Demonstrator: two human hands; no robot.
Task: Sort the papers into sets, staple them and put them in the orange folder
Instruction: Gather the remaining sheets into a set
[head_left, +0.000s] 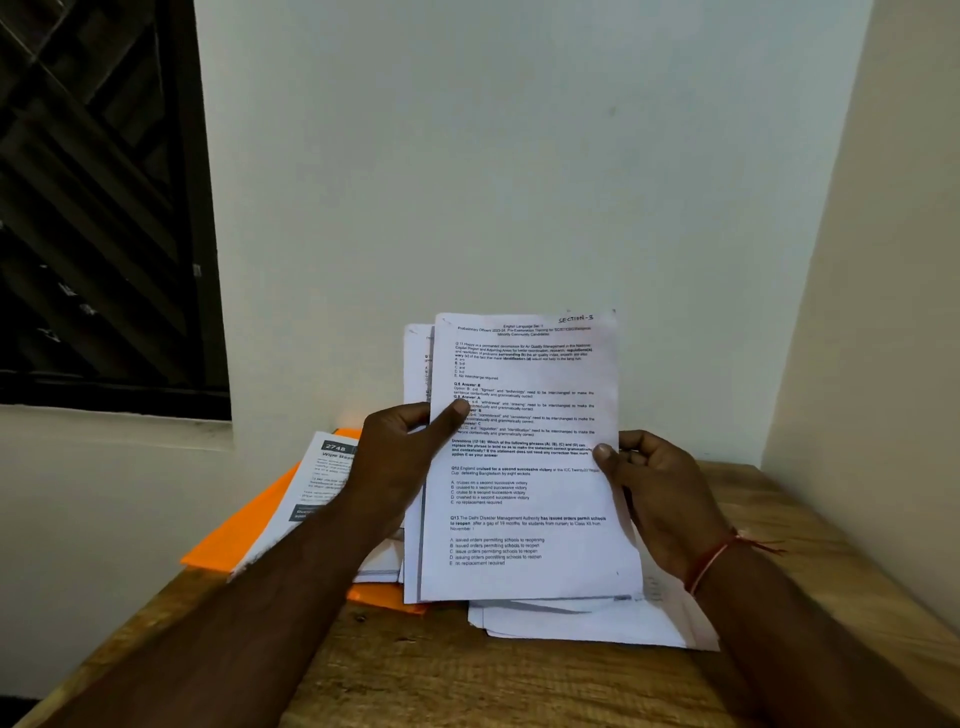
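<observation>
Papers (524, 457) upright, long axis vertical

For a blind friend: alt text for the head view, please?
The left hand and right hand hold a stack of printed sheets upright over a wooden table. Loose papers lie beneath; an orange folder with a leaflet on it lies to the left.

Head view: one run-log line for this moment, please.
phase: sorting | left hand: holds paper stack | right hand: pinches stack edge | orange folder: on table, under loose sheets
</observation>
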